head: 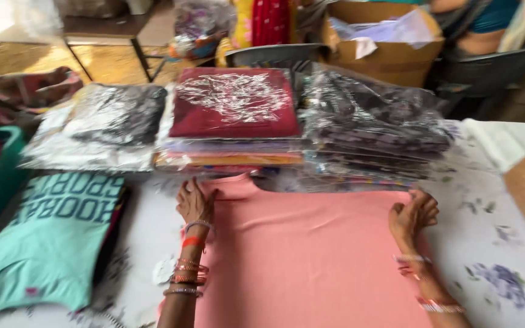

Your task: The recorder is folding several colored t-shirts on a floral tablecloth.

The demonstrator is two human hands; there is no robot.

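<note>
While the head view is a bit motion-blurred, we can read the layout fine. We see a pink garment spread flat on the worktop, which carries a pale cloth with a flower print. The garment sits centre-bottom of the frame, neck end pointing away from the person toward the stacks.

Left hand: on the garment's upper left edge, beside the neck, fingers curled down onto the fabric. We read the grip as narrow, pinching or pressing the edge; the blur hides which. Bangles on the wrist.

Right hand: on the upper right corner of the garment, fingers bunched over the edge. It looks like a pinch on the cloth, but we cannot tell for sure.

Handling, as we judge it: the pink fabric looks light, soft and limp, no stiffness, not fragile. It will drape and crease if lifted from one point, so we would take it at two spread points along an edge or at the shoulders, about where the hands sit now. It should slide easily over the cloth below.

Around it: a folded teal shirt with dark print lies to the left, apart from the pink piece. Behind, three stacks of bagged garments: a dark one, a maroon-topped one, a dark patterned one. A cardboard box sits further back.
</note>
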